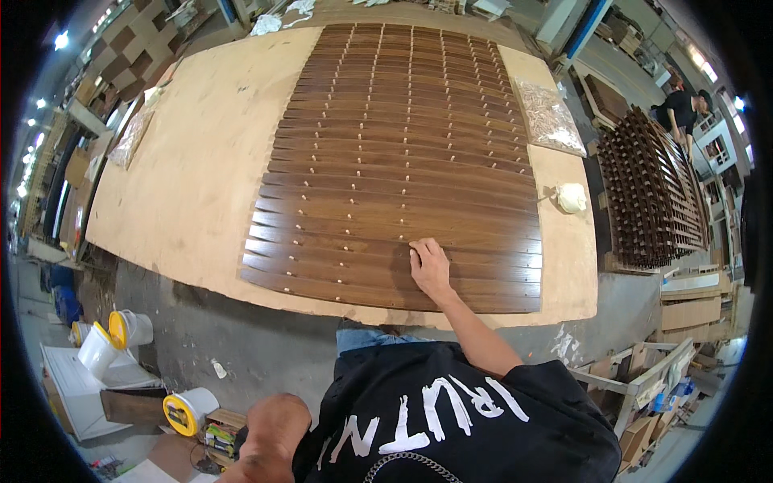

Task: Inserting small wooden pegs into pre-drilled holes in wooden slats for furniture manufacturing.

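Note:
My right hand [430,267] is over the near part of a wide panel of dark brown wooden slats [475,229], laid side by side on a pale board. Its fingers are bent together, with the tips low at the slats; whatever they pinch, if anything, is too small to make out. Just left of the fingertips a short pale wooden dowel [401,237] stands upright in a slat. Similar dowels stand in several columns toward the far end. My left arm [276,427] hangs at the lower left, and its hand is out of view.
The pale board [193,161] carries a bag of dowels [550,118] at the right, another bag [131,138] at the left, and a whitish bundle [572,198]. Stacked brown slats [652,193] stand at the right near another person [684,109]. White buckets [192,409] sit lower left.

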A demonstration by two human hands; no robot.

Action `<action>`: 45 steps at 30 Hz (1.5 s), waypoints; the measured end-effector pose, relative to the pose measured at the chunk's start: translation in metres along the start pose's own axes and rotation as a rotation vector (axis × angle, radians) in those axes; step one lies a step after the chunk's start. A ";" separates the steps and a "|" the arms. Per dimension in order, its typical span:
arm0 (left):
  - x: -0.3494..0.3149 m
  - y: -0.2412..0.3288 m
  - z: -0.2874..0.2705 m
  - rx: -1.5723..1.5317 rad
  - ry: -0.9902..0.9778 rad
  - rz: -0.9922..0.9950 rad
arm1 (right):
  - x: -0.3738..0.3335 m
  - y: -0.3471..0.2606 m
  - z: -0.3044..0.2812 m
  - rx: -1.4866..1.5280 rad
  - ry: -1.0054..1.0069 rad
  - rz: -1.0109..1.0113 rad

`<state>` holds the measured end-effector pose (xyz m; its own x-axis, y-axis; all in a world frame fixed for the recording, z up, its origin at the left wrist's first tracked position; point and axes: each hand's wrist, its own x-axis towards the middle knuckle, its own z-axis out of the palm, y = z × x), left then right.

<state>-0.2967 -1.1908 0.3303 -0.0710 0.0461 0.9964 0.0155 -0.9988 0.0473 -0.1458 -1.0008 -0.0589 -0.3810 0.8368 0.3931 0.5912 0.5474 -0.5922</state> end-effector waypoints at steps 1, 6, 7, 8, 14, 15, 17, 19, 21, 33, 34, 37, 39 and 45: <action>0.001 -0.003 0.005 0.005 0.066 0.050 | 0.000 0.002 0.002 0.001 0.002 0.011; 0.000 -0.006 0.018 -0.061 0.103 0.073 | 0.000 0.001 0.000 0.011 -0.002 0.017; 0.000 -0.005 0.019 -0.052 0.120 0.068 | 0.000 0.001 0.001 0.008 0.004 0.016; -0.001 -0.004 0.019 -0.048 0.123 0.068 | 0.001 0.001 0.003 0.006 0.011 0.014; -0.004 0.005 0.008 0.002 0.106 0.058 | 0.003 0.000 0.004 0.008 0.021 -0.011; -0.005 0.005 0.004 -0.034 0.098 0.062 | 0.004 -0.002 0.002 0.007 0.014 -0.008; -0.016 0.018 -0.004 -0.290 0.179 -0.078 | 0.008 -0.013 -0.002 0.220 -0.010 0.215; -0.078 0.029 -0.026 -1.297 0.737 -0.221 | 0.011 -0.024 -0.019 0.276 0.045 0.255; -0.120 0.001 -0.038 -0.633 0.522 -0.903 | 0.013 -0.076 -0.065 0.726 -0.260 0.465; -0.305 -0.050 -0.004 0.424 0.270 -1.619 | -0.024 -0.112 -0.069 0.930 -0.654 0.622; -0.310 -0.052 -0.006 0.456 0.311 -1.601 | -0.024 -0.109 -0.063 0.902 -0.633 0.595; -0.320 -0.057 -0.014 0.239 0.631 -1.787 | -0.012 -0.056 -0.027 0.621 -0.354 0.471; -0.326 -0.052 -0.018 0.313 0.666 -1.759 | 0.013 -0.028 -0.025 0.158 -0.286 0.262; -0.325 -0.007 -0.040 0.005 0.767 -1.811 | 0.034 -0.016 -0.013 -0.037 -0.532 0.157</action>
<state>-0.3133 -1.1992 0.0032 -0.3478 0.8228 -0.4496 -0.5569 0.2045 0.8050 -0.1589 -0.9812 -0.0272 -0.5870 0.8017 -0.1130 0.6908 0.4232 -0.5863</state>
